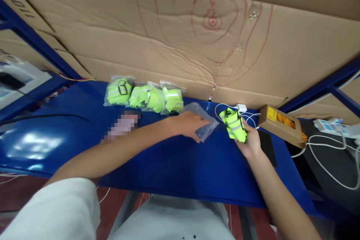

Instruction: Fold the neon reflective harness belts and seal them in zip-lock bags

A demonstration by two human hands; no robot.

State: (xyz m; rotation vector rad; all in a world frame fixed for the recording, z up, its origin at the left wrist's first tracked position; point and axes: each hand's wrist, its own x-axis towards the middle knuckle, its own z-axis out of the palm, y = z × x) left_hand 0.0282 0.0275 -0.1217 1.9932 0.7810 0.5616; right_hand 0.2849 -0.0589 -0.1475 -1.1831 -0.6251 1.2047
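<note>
My left hand (189,124) reaches across the blue table and grips a clear plastic bag (206,132), its thumb and fingers set over the film. The bag looks flat, with nothing visible inside. In my right hand (251,143) is a rolled-up reflective vest (234,124), fluorescent yellow-green with silver stripes and a black strap round it. It is held upright a short way to the right of the bag. Beyond my left hand, several similar vests in clear bags (119,90) stand in a row against the cardboard.
A cardboard wall (168,52) with red drawn lines closes the back of the table (180,168). At right are a white charger (241,108) with cables, a dark flat object (267,146) and an open carton (281,125) with orange contents. A blurred-out item (122,125) lies at left.
</note>
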